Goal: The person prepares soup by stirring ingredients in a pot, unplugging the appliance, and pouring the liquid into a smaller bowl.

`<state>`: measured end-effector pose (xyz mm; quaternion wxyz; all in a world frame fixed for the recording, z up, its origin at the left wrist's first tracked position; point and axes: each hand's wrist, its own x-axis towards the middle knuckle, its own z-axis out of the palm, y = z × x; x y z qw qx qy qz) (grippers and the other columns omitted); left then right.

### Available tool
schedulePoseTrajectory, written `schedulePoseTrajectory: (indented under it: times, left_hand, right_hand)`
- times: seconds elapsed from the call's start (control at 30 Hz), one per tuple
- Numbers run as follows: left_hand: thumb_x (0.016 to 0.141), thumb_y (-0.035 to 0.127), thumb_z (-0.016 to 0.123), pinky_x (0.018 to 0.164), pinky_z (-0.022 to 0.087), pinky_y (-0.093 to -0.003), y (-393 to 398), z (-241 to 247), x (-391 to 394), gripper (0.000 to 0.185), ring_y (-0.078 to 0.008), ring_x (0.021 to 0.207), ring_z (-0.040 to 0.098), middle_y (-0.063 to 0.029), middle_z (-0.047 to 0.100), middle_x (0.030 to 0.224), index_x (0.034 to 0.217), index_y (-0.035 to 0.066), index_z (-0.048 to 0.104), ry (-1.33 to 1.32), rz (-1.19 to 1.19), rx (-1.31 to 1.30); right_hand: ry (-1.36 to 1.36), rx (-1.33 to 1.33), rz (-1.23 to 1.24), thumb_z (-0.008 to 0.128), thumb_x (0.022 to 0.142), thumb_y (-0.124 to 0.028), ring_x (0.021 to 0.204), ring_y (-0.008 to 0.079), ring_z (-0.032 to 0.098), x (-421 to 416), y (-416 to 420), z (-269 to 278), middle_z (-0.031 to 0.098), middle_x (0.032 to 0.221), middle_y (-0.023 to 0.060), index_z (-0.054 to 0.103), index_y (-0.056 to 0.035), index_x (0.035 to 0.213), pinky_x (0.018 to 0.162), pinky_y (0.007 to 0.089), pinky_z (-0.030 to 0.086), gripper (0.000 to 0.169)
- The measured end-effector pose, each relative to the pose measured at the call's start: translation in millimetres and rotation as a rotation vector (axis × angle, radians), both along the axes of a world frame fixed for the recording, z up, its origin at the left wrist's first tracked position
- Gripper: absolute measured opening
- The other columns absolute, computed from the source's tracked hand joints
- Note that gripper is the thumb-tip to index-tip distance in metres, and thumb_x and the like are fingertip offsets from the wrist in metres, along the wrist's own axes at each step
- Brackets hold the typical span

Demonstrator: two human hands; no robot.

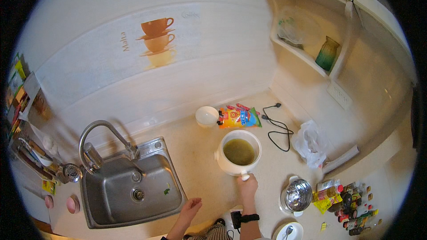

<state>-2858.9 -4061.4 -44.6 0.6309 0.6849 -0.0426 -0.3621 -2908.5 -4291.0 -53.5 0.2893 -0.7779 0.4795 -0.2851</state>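
Note:
A white pot (221, 165) with greenish-brown liquid (239, 152) in it stands on the countertop. My right hand (247, 186) is closed around the pot's handle on the near side; a black band circles that wrist. Near the right front corner of the sink, my left hand (191, 207) holds nothing, its fingers loosely extended and partly together. Behind the pot are a white bowl (207, 116) and a colourful plastic food packet (238, 117) with black clips at its left end.
At left is a steel sink (110, 203) with a curved faucet (100, 123). A black cable (280, 132), a white plastic bag (310, 145), a steel bowl (296, 195), a white dish with a spoon (278, 233) and several bottles (353, 213) lie to the right. A shelf (300, 55) overhangs the back right.

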Motion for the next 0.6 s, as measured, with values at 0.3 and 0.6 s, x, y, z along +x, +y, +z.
schedulePoseTrajectory:
  times: [0.3,0.6]
  left_hand:
    - [0.076,0.020,0.054,0.063,0.039,-0.0215,-4,-1,-13,0.025,-0.0082,0.074,0.049,-0.0006,0.054,0.083,0.096,0.005,0.051,0.051,-0.081,-0.019]
    - [0.077,0.019,0.054,0.066,0.039,-0.0229,-2,14,-35,0.025,-0.0088,0.077,0.049,-0.0004,0.054,0.085,0.097,0.006,0.051,0.085,-0.214,-0.013]
  right_hand:
    - [-0.040,0.073,0.062,0.062,0.061,-0.022,0.065,0.0302,0.055,-48,4,0,0.056,0.070,0.0157,0.054,-0.0024,0.076,0.057,0.0369,0.043,0.026]
    - [-0.034,0.044,0.146,0.062,0.061,-0.021,0.071,0.0306,0.054,-99,11,3,0.056,0.077,0.0168,0.052,-0.0028,0.081,0.062,0.0373,0.043,0.028]
